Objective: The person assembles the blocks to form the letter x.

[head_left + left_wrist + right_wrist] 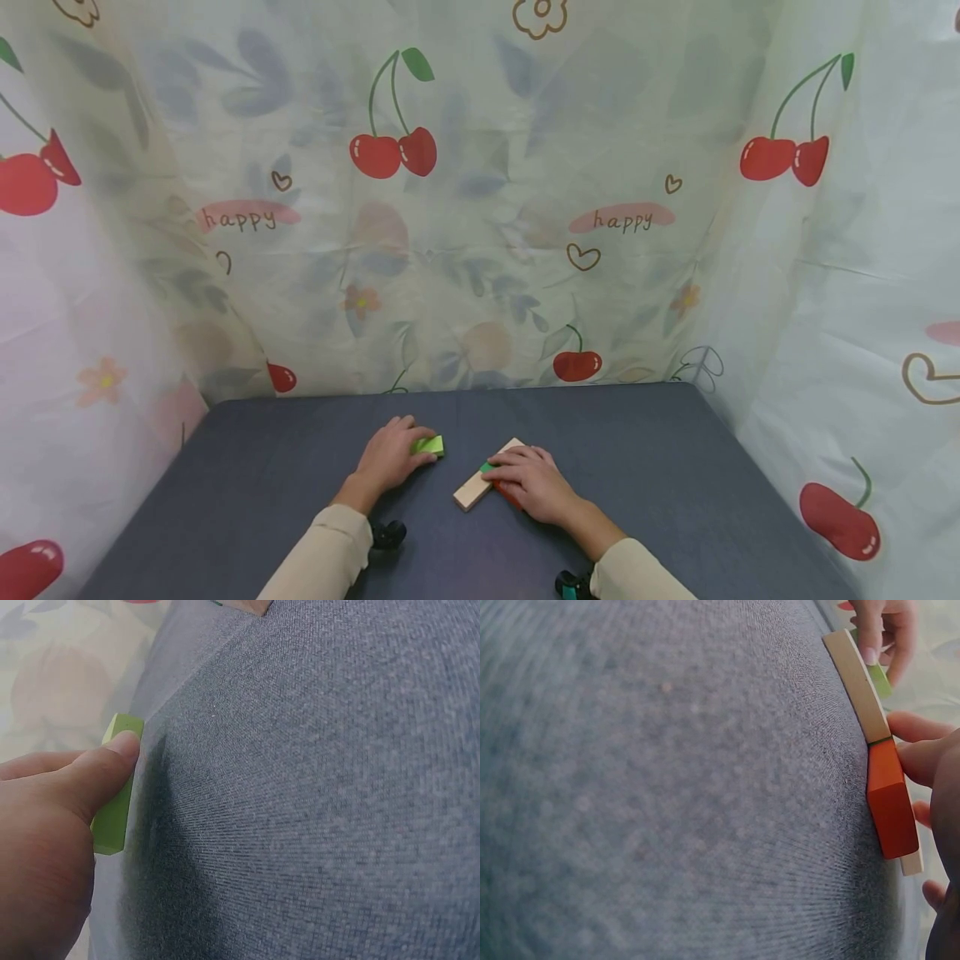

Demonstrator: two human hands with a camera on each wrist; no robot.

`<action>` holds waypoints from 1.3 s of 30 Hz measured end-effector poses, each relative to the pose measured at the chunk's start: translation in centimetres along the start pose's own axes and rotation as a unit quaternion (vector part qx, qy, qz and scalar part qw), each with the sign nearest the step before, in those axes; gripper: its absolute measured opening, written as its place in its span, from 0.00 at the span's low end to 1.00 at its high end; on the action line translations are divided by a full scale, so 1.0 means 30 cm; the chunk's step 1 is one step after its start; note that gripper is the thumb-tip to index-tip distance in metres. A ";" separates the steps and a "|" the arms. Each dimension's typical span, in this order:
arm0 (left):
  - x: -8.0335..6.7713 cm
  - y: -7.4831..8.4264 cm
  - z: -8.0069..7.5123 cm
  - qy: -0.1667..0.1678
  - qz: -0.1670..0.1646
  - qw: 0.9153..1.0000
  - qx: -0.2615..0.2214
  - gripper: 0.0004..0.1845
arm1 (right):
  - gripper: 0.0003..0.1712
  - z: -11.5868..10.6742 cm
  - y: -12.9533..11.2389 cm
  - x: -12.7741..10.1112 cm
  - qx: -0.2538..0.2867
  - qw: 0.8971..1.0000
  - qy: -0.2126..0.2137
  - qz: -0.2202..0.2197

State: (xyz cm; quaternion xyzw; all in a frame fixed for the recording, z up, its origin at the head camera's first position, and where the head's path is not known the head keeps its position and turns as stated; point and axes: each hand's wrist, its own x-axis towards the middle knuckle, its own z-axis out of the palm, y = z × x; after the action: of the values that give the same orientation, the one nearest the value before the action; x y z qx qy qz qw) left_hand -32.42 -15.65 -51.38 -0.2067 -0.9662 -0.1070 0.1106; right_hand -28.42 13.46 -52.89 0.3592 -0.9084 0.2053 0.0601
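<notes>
My left hand [390, 457] rests on the dark grey table [645, 467] and pinches a light green block [431, 446]. In the left wrist view the thumb [105, 769] presses on the side of the light green block [114, 806], which stands on its edge. My right hand [536, 483] lies over a pale wooden plank [472, 490] that sits diagonally. Against the plank [853, 679] lies an orange block [891, 799], which the thumb [922, 754] touches. The fingers [876, 630] curl over a darker green piece [880, 679] at the plank's far end.
A cherry-print cloth [480, 208] walls in the table at the back and on both sides. Black wrist-worn devices [388, 533] sit near the front edge. Bare grey cloth [262, 450] stretches left and right of the hands.
</notes>
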 end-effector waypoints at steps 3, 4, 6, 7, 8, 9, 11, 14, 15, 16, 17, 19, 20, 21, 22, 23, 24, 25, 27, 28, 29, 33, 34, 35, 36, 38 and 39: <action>0.001 0.002 0.001 0.002 0.005 1.000 0.002 0.19 | 0.17 -0.001 0.000 0.000 -0.001 1.000 -0.001 0.001; 0.001 0.004 0.001 0.002 0.006 1.000 0.002 0.19 | 0.17 -0.002 0.000 0.000 -0.002 1.000 -0.002 0.001; 0.002 0.006 0.003 0.003 0.009 1.000 0.003 0.19 | 0.17 -0.002 0.000 0.000 -0.002 1.000 -0.003 0.001; 0.002 0.008 0.005 0.004 0.010 1.000 0.003 0.19 | 0.17 -0.003 0.000 0.000 -0.002 1.000 -0.003 0.001; 0.002 0.010 0.006 0.006 0.013 1.000 0.002 0.19 | 0.17 -0.003 0.000 0.001 -0.002 1.000 -0.004 0.001; 0.003 0.012 0.008 0.008 0.013 1.000 0.002 0.19 | 0.17 -0.003 -0.001 0.001 -0.001 1.000 -0.003 0.001; 0.004 0.016 0.012 0.009 0.014 1.000 0.001 0.19 | 0.17 -0.003 -0.001 0.000 0.000 1.000 -0.003 0.001; 0.006 0.023 0.017 0.010 0.013 1.000 -0.001 0.19 | 0.17 -0.003 -0.002 -0.001 0.001 1.000 -0.003 0.003; 0.007 0.026 0.018 0.009 0.011 1.000 0.000 0.19 | 0.17 -0.004 -0.003 -0.001 0.002 1.000 -0.003 0.004; 0.008 0.029 0.019 0.009 0.011 1.000 -0.001 0.20 | 0.17 -0.003 -0.003 -0.002 0.002 1.000 -0.003 0.004; 0.009 0.031 0.020 0.009 0.011 1.000 -0.001 0.20 | 0.17 -0.004 -0.003 -0.002 0.002 1.000 -0.004 0.004; 0.010 0.036 0.023 0.008 0.012 1.000 0.000 0.20 | 0.17 -0.003 -0.003 -0.002 0.001 1.000 -0.004 0.005; 0.010 0.039 0.025 0.008 0.013 1.000 -0.001 0.20 | 0.17 -0.003 -0.002 -0.003 0.001 1.000 -0.005 0.005; 0.010 0.042 0.027 0.008 0.014 1.000 -0.001 0.20 | 0.17 -0.002 -0.002 -0.002 -0.001 1.000 -0.005 0.006; 0.009 0.045 0.029 0.007 0.015 1.000 -0.002 0.20 | 0.17 -0.001 -0.001 -0.002 -0.002 1.000 -0.005 0.006; 0.009 0.048 0.032 0.006 0.016 1.000 -0.002 0.20 | 0.17 0.000 0.000 -0.001 -0.002 1.000 -0.004 0.005; 0.007 0.051 0.035 0.005 0.017 1.000 -0.003 0.20 | 0.17 0.001 0.000 0.000 -0.003 1.000 -0.004 0.005; 0.006 0.055 0.037 0.004 0.017 1.000 -0.006 0.20 | 0.17 0.001 0.001 0.000 -0.003 1.000 -0.003 0.004; 0.004 0.062 0.043 0.002 0.018 1.000 -0.008 0.20 | 0.17 0.002 0.001 0.001 -0.003 1.000 -0.002 0.003; 0.003 0.065 0.045 0.001 0.019 1.000 -0.009 0.20 | 0.17 0.002 0.000 0.001 -0.002 1.000 -0.002 0.002; 0.002 0.068 0.047 0.001 0.019 1.000 -0.009 0.21 | 0.17 0.001 0.000 0.001 -0.001 1.000 -0.001 0.001; 0.002 0.079 0.051 0.003 0.024 1.000 -0.012 0.21 | 0.17 -0.002 -0.004 0.001 -0.002 1.000 0.002 -0.001; 0.003 0.081 0.051 0.005 0.025 1.000 -0.012 0.21 | 0.17 -0.002 -0.004 0.001 -0.003 1.000 0.002 0.000; 0.003 0.083 0.052 0.006 0.026 1.000 -0.013 0.20 | 0.17 -0.002 -0.003 0.001 -0.004 1.000 0.002 0.000; 0.004 0.084 0.054 0.008 0.027 1.000 -0.014 0.20 | 0.17 -0.001 -0.002 0.001 -0.004 1.000 0.002 0.000; 0.005 0.087 0.058 0.009 0.029 0.999 -0.014 0.20 | 0.17 0.000 0.000 0.001 -0.005 1.000 0.002 -0.001; 0.005 0.088 0.061 0.010 0.030 0.999 -0.014 0.20 | 0.17 0.002 0.001 0.001 -0.005 1.000 0.002 -0.001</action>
State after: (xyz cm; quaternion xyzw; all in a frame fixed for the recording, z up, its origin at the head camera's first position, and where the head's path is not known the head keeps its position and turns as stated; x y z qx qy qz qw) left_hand -31.75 -12.76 -52.66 -0.2365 -0.9568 -0.1186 0.1203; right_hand -28.46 13.45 -52.94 0.3590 -0.9091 0.2015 0.0633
